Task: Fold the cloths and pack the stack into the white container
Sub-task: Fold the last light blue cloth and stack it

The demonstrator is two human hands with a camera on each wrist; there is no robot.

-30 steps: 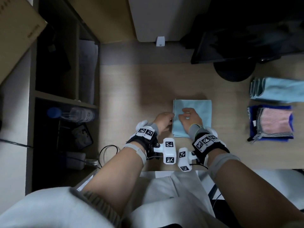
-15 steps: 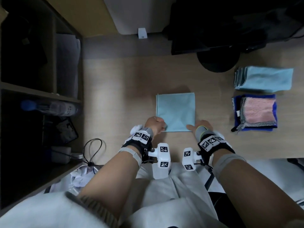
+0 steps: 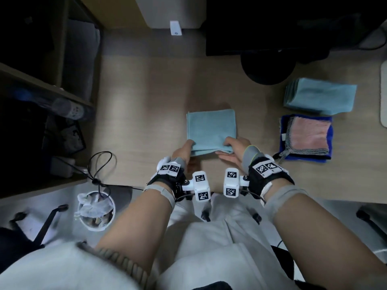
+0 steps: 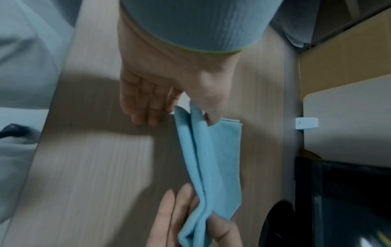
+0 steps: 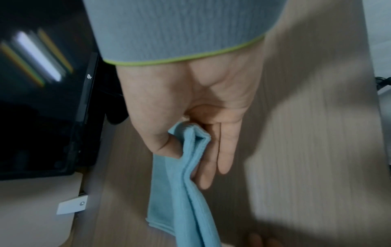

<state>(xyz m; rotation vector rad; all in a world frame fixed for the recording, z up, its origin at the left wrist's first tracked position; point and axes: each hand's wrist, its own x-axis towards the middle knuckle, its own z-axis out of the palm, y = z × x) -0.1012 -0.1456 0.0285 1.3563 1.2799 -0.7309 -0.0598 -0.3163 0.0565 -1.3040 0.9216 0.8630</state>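
Note:
A light blue cloth [image 3: 211, 130], folded to a square, lies mid-desk. Its near edge is raised off the wood. My left hand [image 3: 189, 146] pinches the near left corner, thumb on top [image 4: 180, 117]. My right hand [image 3: 227, 146] pinches the near right corner between thumb and fingers [image 5: 190, 150]. In the wrist views the cloth [image 4: 211, 158] [image 5: 186, 192] hangs doubled between the two hands. A stack of folded light blue cloths [image 3: 320, 99] sits at the right. In front of it a pink cloth [image 3: 310, 135] tops a mesh-edged one and a dark blue one.
A black monitor stand [image 3: 266, 68] is behind the cloth. A wooden shelf unit [image 3: 52, 91] bounds the desk's left side, with a looped black cable [image 3: 98, 166] by it. A white rounded object [image 3: 384, 97] shows at the right edge. A lined bin [image 3: 96, 208] stands on the floor.
Both hands slid off the cloth's top toward me, took hold of its two near corners and raised the near edge. The head view shifted left and down.

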